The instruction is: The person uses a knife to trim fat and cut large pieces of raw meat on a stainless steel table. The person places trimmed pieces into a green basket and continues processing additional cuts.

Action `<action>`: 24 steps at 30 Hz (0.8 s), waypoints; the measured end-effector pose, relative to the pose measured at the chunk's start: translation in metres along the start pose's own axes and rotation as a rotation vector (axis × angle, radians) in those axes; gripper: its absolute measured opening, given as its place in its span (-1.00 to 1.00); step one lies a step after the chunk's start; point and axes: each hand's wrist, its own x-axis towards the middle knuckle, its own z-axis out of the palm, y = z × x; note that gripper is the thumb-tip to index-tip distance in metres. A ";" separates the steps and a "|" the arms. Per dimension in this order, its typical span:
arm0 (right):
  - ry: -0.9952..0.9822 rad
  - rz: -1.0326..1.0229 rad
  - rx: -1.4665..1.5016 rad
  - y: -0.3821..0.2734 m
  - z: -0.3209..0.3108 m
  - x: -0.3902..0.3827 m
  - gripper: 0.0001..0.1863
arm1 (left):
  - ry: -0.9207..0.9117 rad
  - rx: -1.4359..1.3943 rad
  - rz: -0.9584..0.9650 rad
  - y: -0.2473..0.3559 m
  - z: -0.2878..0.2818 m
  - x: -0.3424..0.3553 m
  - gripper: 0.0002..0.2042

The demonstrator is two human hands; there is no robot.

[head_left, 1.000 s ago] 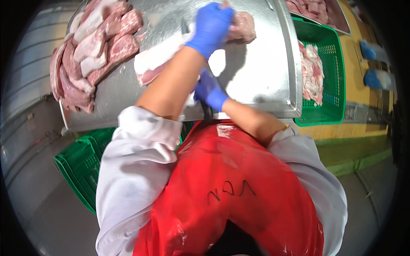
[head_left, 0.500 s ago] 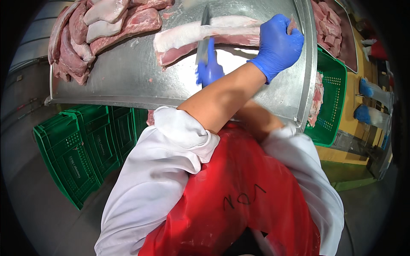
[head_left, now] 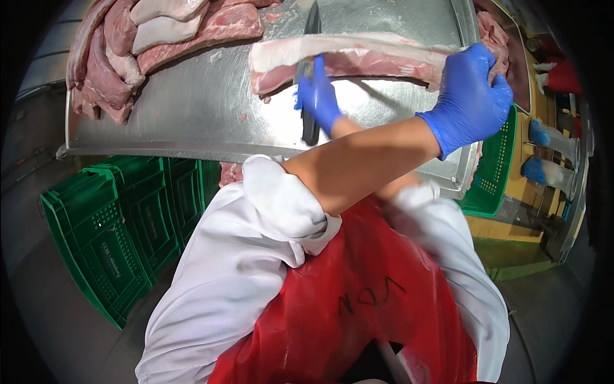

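Passage lies open over the front of the desk between meat pile and knife; the meat strip blocks farther back, and crossed forearms (left uppermost) bar the right.

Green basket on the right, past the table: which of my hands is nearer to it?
Left. Your left hand is close to the basket, by the right edge of the table; your right hand is farther left, at the knife.
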 end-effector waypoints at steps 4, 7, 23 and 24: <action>-0.037 0.036 -0.008 0.013 0.032 -0.015 -0.20 | 0.070 -0.074 -0.008 0.017 -0.010 0.004 -0.85; -0.058 0.036 -0.063 0.043 0.062 -0.055 -0.20 | 0.147 -0.230 0.056 0.033 -0.011 0.006 -0.87; 0.087 -0.298 0.040 0.024 0.135 -0.002 -0.40 | -0.094 -0.465 -0.031 0.117 -0.043 0.012 -0.92; 0.057 -0.227 0.071 0.022 0.132 0.003 -0.42 | -0.019 -0.470 0.067 0.120 -0.027 0.012 -0.92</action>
